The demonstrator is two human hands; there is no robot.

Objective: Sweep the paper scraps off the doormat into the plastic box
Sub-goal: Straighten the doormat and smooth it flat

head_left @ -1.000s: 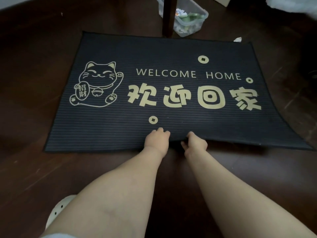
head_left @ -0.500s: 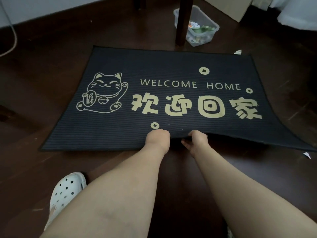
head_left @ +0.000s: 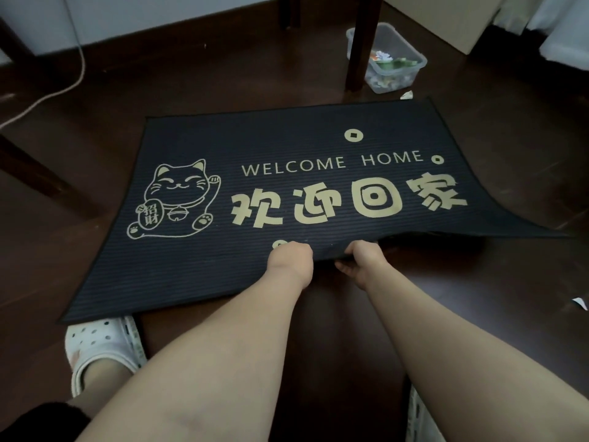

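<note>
A dark doormat (head_left: pixel 287 148) with a gold cat and "WELCOME HOME" lettering lies on the dark wood floor. Both hands hold its near edge at the middle: my left hand (head_left: pixel 290 260) grips it from above, and my right hand (head_left: pixel 360 261) has fingers curled under it. That edge and the near right corner are lifted off the floor. The clear plastic box (head_left: pixel 411 63) with paper scraps inside stands beyond the mat's far right corner. One scrap (head_left: pixel 407 95) lies on the floor by that corner, another scrap (head_left: pixel 580 303) at the right. No scraps show on the mat.
A dark wooden furniture leg (head_left: pixel 361 43) stands right in front of the box. A light cable (head_left: pixel 63 87) runs across the floor at the left. My foot in a white perforated clog (head_left: pixel 95 349) is under the mat's near left corner. A cardboard box (head_left: pixel 446 17) is far right.
The mat's near edge has risen higher off the floor in both hands and the mat has come toward me. The view has pulled back, showing the clog and more floor.
</note>
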